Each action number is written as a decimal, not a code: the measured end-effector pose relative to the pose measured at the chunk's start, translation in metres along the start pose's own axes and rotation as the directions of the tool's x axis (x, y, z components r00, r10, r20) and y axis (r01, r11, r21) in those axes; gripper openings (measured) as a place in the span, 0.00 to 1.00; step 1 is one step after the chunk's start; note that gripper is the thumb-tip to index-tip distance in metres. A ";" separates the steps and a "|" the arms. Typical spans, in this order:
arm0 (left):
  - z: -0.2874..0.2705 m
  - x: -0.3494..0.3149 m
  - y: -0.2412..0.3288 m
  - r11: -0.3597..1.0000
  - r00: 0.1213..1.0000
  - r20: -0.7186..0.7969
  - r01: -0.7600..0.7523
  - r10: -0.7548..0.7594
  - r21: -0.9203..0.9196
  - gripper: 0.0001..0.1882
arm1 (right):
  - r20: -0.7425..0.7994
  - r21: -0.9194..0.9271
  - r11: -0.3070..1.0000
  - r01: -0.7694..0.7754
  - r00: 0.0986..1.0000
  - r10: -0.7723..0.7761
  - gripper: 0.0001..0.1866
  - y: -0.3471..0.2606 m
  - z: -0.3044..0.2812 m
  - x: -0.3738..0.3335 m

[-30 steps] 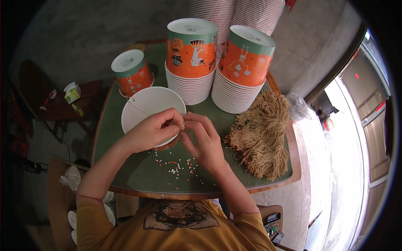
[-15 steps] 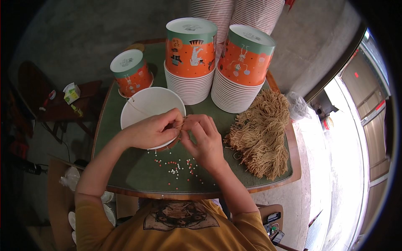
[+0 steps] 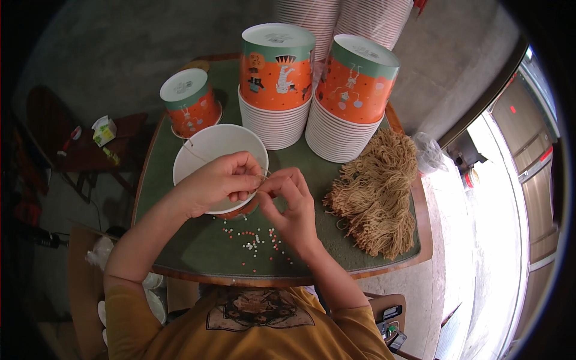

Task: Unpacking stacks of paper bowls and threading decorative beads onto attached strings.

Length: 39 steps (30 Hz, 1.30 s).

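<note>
A round paper bucket point(image 3: 207, 139) stands upright before me, white inside, with a bit of its orange outside showing under the near rim. A thin tan cord point(image 3: 195, 152) runs from the bucket's far left rim down into it. Over the near right rim, my left hand point(image 3: 223, 180) pinches the cord, its fingers curled. Close against it, my right hand point(image 3: 291, 207) has thumb and forefinger at the same short loop of cord. The fingers hide where the cord meets the rim.
Two tall stacks of upturned orange-and-green buckets point(image 3: 277, 75) stand behind, with one lone upturned bucket point(image 3: 195, 111) at left. A heap of tan cords point(image 3: 375, 198) lies at right. Small white and orange paper dots point(image 3: 255, 243) are scattered near the table's front edge point(image 3: 234, 279).
The left hand's fingers have shifted and its knuckles sit a little higher. My right fingertips have closed in beside the left ones at the rim. The bucket stays in place.
</note>
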<state>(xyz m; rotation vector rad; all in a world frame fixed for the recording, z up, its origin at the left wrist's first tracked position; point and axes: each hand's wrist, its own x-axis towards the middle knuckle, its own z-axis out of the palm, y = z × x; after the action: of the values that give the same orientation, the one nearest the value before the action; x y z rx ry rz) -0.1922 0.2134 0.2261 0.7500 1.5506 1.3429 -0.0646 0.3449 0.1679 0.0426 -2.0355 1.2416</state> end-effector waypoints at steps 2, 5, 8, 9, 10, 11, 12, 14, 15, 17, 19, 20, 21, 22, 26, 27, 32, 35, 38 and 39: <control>-0.002 0.001 -0.004 0.999 1.000 0.007 0.005 -0.005 -0.043 0.04 | 0.007 0.026 1.000 0.002 1.000 -0.003 0.10 -0.002 0.002 -0.002; 0.000 0.000 -0.002 0.992 0.999 0.015 0.030 -0.029 -0.123 0.05 | 0.008 0.013 1.000 0.017 1.000 -0.017 0.10 -0.003 0.003 -0.004; 0.001 -0.002 -0.002 0.986 0.998 0.021 0.058 -0.055 -0.159 0.05 | -0.008 -0.069 0.997 0.039 0.999 -0.039 0.11 -0.005 0.001 -0.005; 0.000 -0.002 -0.003 0.985 0.998 0.028 0.066 -0.062 -0.158 0.04 | -0.012 -0.099 0.993 0.066 0.998 -0.068 0.11 -0.006 0.000 -0.005; 0.000 -0.002 -0.003 0.985 0.998 0.029 0.066 -0.062 -0.159 0.04 | -0.014 -0.131 0.987 0.093 0.995 -0.096 0.10 -0.006 0.000 -0.006; -0.001 -0.002 -0.004 0.983 0.998 0.028 0.068 -0.064 -0.171 0.04 | -0.015 -0.131 0.987 0.093 0.995 -0.095 0.10 -0.007 -0.001 -0.006; -0.001 -0.003 -0.005 0.981 0.997 0.028 0.069 -0.065 -0.183 0.04 | -0.015 -0.166 0.980 0.112 0.993 -0.116 0.11 -0.007 -0.002 -0.006; 0.000 -0.002 -0.005 0.981 0.998 0.023 0.060 -0.057 -0.184 0.05 | -0.015 -0.202 0.970 0.132 0.990 -0.137 0.12 -0.007 -0.003 -0.006; 0.000 -0.002 -0.005 0.981 0.999 0.016 0.050 -0.048 -0.186 0.06 | -0.018 -0.211 0.967 0.144 0.988 -0.151 0.12 -0.006 -0.004 -0.006; -0.001 -0.003 -0.006 0.983 0.999 0.024 0.036 -0.032 -0.179 0.06 | -0.021 -0.216 0.964 0.156 0.986 -0.165 0.13 -0.004 -0.004 -0.007; 0.000 -0.003 -0.007 0.985 0.999 0.034 0.021 -0.015 -0.171 0.06 | -0.023 -0.184 0.975 0.127 0.991 -0.133 0.14 -0.003 -0.004 -0.008; 0.000 -0.004 -0.008 0.989 1.000 0.024 0.002 0.002 -0.150 0.06 | -0.024 -0.185 0.975 0.127 0.991 -0.134 0.14 -0.003 -0.004 -0.008; 0.001 -0.004 -0.009 0.991 1.000 0.014 -0.017 0.019 -0.130 0.06 | -0.022 -0.182 0.976 0.122 0.992 -0.128 0.14 -0.003 -0.005 -0.008; 0.002 -0.005 -0.009 0.992 1.000 0.014 -0.017 0.019 -0.129 0.06 | -0.019 -0.178 0.977 0.117 0.992 -0.122 0.15 -0.003 -0.005 -0.008; 0.005 -0.006 -0.006 0.991 0.999 -0.031 -0.025 0.021 -0.134 0.07 | -0.007 -0.209 0.964 0.163 0.986 -0.168 0.16 -0.004 -0.008 -0.008; 0.005 -0.007 -0.005 0.990 0.999 -0.041 -0.016 0.011 -0.141 0.07 | 0.029 -0.252 0.951 0.177 0.984 -0.175 0.17 -0.005 -0.010 -0.008; 0.005 -0.007 -0.003 0.992 0.999 -0.049 0.007 -0.014 -0.127 0.06 | 0.093 -0.339 0.912 0.230 0.973 -0.211 0.18 -0.007 -0.013 -0.010; 0.005 -0.008 -0.005 0.997 0.999 -0.038 -0.008 0.006 -0.073 0.06 | 0.113 -0.348 0.903 0.253 0.967 -0.228 0.18 -0.008 -0.014 -0.008; 0.005 -0.006 -0.008 0.997 0.997 -0.040 -0.072 0.073 0.022 0.07 | 0.123 -0.333 0.904 0.270 0.963 -0.242 0.15 -0.006 -0.014 -0.009; 0.006 -0.006 -0.009 0.990 0.991 -0.054 -0.115 0.119 0.082 0.07 | 0.058 -0.169 0.977 0.131 0.991 -0.123 0.13 -0.003 -0.012 -0.012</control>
<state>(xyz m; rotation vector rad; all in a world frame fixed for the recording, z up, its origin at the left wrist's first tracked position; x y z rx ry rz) -0.1832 0.2086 0.2192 0.8688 1.6359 1.4066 -0.0485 0.3487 0.1658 0.1185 -2.1389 0.9906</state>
